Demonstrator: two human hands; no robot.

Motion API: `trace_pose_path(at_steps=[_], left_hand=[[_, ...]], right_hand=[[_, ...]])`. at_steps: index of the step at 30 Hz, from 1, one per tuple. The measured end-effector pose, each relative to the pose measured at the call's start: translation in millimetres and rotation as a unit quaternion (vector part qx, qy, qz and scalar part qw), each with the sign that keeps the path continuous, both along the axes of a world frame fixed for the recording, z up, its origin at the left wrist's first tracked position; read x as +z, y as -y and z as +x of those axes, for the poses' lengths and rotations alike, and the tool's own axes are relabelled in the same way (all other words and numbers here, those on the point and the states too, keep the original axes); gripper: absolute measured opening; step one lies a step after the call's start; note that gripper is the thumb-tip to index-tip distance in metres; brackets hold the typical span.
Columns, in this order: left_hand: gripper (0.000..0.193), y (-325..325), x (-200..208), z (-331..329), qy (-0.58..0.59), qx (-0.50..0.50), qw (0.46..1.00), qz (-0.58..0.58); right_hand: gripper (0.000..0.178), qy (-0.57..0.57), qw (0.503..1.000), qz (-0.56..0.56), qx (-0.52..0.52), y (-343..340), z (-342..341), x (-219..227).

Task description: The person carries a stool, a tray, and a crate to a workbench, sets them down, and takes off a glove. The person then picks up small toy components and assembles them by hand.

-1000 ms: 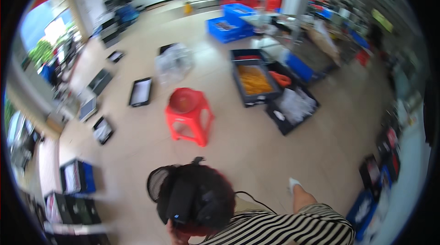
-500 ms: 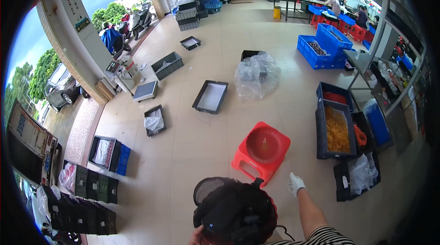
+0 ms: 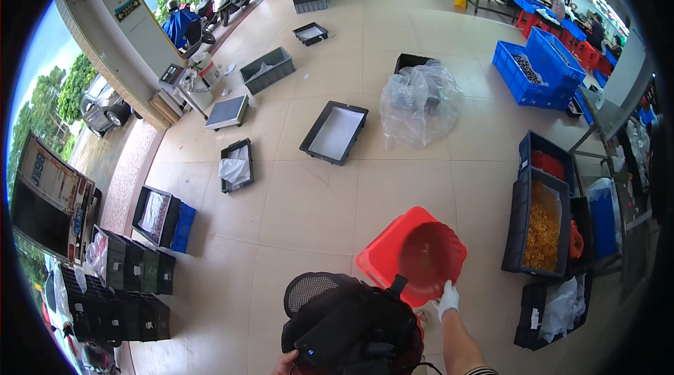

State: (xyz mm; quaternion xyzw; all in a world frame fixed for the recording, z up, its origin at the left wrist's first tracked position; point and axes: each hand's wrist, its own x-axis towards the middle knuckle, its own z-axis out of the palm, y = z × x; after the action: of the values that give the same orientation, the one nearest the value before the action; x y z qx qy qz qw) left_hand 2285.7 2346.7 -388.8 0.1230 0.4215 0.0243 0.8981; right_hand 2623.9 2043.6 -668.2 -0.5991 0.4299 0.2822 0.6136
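Observation:
My right hand [image 3: 447,300], in a white glove, is closed at the near rim of a dark red round basin [image 3: 427,254]. The basin overlaps the right side of a red plastic stool [image 3: 385,247]; whether it still rests on the seat I cannot tell. A bulky black bag-like object [image 3: 344,326] with a mesh panel and a strap fills the lower middle, in front of my body. At its lower left edge, the bare fingers of my left hand [image 3: 284,362] grip it; the rest of that hand is hidden.
At right stand dark crates, one with yellow pieces [image 3: 542,228], and another with clear plastic bags [image 3: 562,308]. A tray with white lining [image 3: 337,133] and a plastic-covered box [image 3: 421,101] lie ahead. Stacked black crates [image 3: 112,305] and a floor scale [image 3: 227,112] are at left.
My right hand has moved from beside the stool onto the basin's rim. The basin has shifted right and nearer relative to the stool. My left hand stays at the black object.

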Motion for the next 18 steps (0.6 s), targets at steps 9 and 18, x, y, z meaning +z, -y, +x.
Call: trace_pose_path(at_steps=[9,18], left_hand=[[0.065,32.8,-64.2,75.6,-0.058,0.042,0.997,-0.012],[0.055,71.9,-16.6,79.1,-0.072,0.051,0.996,0.016]], right_hand=[[0.049,0.173,0.928,0.329,-0.029,120.3,-0.9,-215.1],[0.043,-0.003,0.863,0.465,-0.195,-43.0,58.8,-25.6]])
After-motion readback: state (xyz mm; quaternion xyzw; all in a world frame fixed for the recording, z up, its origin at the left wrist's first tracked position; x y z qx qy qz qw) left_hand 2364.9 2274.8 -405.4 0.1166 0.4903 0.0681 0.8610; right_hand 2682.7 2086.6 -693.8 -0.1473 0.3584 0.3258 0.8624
